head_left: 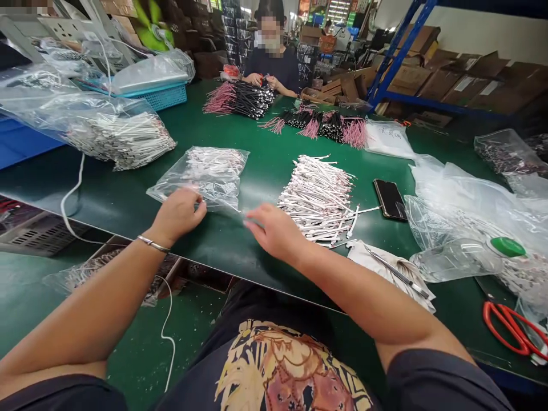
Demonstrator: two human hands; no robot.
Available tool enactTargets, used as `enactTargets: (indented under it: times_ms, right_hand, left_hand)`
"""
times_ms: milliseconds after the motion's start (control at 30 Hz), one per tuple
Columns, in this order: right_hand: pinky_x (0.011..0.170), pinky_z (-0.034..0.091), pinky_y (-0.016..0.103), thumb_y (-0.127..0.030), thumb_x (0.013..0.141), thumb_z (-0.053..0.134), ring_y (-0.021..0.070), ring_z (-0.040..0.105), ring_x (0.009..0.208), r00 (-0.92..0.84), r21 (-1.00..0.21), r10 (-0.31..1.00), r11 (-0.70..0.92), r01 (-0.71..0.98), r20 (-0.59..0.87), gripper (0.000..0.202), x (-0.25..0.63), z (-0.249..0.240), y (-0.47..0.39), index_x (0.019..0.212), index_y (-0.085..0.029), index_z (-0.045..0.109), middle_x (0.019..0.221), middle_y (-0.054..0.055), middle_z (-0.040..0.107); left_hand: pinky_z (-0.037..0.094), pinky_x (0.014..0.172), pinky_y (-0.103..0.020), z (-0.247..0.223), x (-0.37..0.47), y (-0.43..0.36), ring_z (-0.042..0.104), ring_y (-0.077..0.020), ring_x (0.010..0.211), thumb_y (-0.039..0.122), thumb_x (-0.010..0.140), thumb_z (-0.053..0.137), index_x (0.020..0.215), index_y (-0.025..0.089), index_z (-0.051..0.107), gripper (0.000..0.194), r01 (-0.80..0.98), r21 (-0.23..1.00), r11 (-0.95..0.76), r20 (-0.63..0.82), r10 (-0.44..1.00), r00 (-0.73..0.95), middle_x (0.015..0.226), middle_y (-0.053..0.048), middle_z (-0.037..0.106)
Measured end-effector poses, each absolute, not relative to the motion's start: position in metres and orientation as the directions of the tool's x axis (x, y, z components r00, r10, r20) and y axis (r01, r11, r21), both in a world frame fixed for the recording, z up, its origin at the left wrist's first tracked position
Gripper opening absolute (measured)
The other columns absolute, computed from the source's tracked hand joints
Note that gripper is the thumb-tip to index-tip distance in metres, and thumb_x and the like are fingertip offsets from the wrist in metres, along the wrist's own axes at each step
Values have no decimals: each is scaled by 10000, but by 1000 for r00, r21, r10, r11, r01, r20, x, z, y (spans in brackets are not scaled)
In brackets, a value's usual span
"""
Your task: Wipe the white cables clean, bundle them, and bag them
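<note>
A clear plastic bag (pixel 218 185) lies flat on the green table, with a bundle of short white cables inside its far part. My left hand (pixel 182 212), wearing a silver bracelet, is closed on the near edge of the bag. At the bag's near right corner, my right hand (pixel 276 231) has its fingers pinched together, slightly blurred. The film seems to stretch to its fingertips. Just beyond my right hand is a loose pile of white cables with small connectors (pixel 317 194).
Right of the pile lie a phone (pixel 390 199), a pen (pixel 398 271) on a cloth, a bottle with a green cap (pixel 460 260) and red scissors (pixel 509 328). A bagged cable bundle (pixel 124 140) is at left. Across the table, a person handles black-and-pink cables (pixel 252 98).
</note>
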State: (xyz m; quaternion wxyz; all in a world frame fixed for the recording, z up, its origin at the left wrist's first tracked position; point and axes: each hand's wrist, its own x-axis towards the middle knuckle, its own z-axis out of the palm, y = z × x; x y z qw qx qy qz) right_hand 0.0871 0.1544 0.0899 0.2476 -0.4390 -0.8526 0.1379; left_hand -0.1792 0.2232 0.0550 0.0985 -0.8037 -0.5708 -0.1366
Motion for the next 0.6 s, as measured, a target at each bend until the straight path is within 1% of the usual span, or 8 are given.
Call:
enactTargets:
  times_ms: [33,100,167,233,367,467,533,600]
  right_hand:
    - [883,404,298,-363,930,423,186,507,1007,-440,-454,835,550,702,331,331,70,87,171,1139,-159,578,1054,90,580]
    - [911,379,346,-404,884,497,224,458,1067,-386,-424,856,509,749,344,394,39,79,195,1206,-179,526,1140,104,531]
    - [917,361,390,-389,848,544,254,417,1109,-362,-393,870,477,786,334,441,14,72,210,1240,-200,478,1226,109,479]
    - [922,347,407,-342,843,537,261,402,1122,-342,-376,880,455,807,331,408,-5,67,216,1220,-200,473,1262,105,457]
    - [896,352,406,-298,913,392,255,426,1091,-311,-351,906,402,845,288,238,-17,66,226,1075,-200,536,1172,89,519]
    - [838,385,378,-286,946,307,246,476,1017,-344,-310,910,404,861,231,274,-11,66,233,1007,-187,554,1075,93,569]
    - [810,398,351,-248,942,311,235,500,976,-372,-287,902,424,859,220,260,-4,65,236,1001,-173,553,1034,93,587]
    - [796,405,332,-204,926,334,229,510,957,-383,-274,897,434,858,221,233,1,65,235,1006,-162,549,1020,92,591]
  left_hand:
    - [362,986,-367,52,-179,225,510,-229,1113,307,882,418,944,86,570,275,946,6,-325,325,895,305,1202,-162,571]
    - [385,961,-340,49,-179,229,526,-231,1097,315,896,377,1045,67,554,339,952,18,-304,330,901,281,1198,-174,573]
    - [376,973,-336,47,-179,233,515,-242,1125,315,904,342,1134,53,522,393,955,25,-294,329,905,270,1221,-184,560]
    - [373,977,-329,49,-179,235,515,-242,1128,318,910,317,1185,60,499,419,955,23,-295,317,909,273,1201,-174,572]
    - [383,960,-344,56,-180,235,534,-253,1085,306,906,310,1134,75,543,399,962,-10,-271,265,927,264,1103,-176,607]
    - [389,917,-444,61,-180,236,508,-334,1110,206,866,324,1071,31,575,369,984,-50,-173,225,958,180,1095,-258,590]
    - [393,848,-511,61,-179,241,514,-400,1077,126,819,329,993,-16,601,353,995,-72,-74,193,977,86,1023,-315,597]
    - [376,815,-552,59,-176,249,521,-441,1045,86,783,343,937,-50,616,342,996,-91,13,159,987,2,972,-350,602]
